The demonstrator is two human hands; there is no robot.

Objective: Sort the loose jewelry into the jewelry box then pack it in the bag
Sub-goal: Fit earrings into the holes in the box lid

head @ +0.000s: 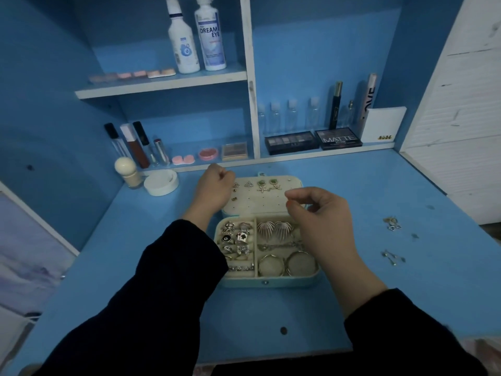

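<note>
Nearest, two dark fabric sleeves (151, 294) reach over the smooth, matte blue desk (271, 316). The open pale-teal jewelry box (271, 282) sits at the middle of the desk between the forearms, a rounded rectangular case with a small snap stud on its front wall and a soft cream lining.

Its tray is split into compartments. The left one has padded rolls with silvery metal rings (235, 237) tucked into them, one with a spade on its face. At upper right lie two ribbed, fan-shaped metal earrings (275, 229), below them a thin chain (279, 245), and nearest the front two round, thin metal hoops (287, 264).

The right hand (322, 215) hovers above the tray's right side, its fingers curled and thumb meeting forefinger in a pinch. Whether anything tiny sits in that pinch cannot be told.

Beyond the tray, the laid-back lid (260, 202) shows a cream panel dotted with small holes, carrying striped triangular studs (248, 184) and green-stoned starfish earrings (268, 185). The left hand (214, 188) is bunched with curled fingers at the lid's left edge, and what it holds, if anything, is hidden.

Well to the right, loose metal jewelry (392, 223) lies on the desk in two small clusters.

Farther back stand a round white jar (161, 182), dark rectangular eyeshadow palettes (338, 138) and tall white plastic bottles (210, 36) on shelves.
</note>
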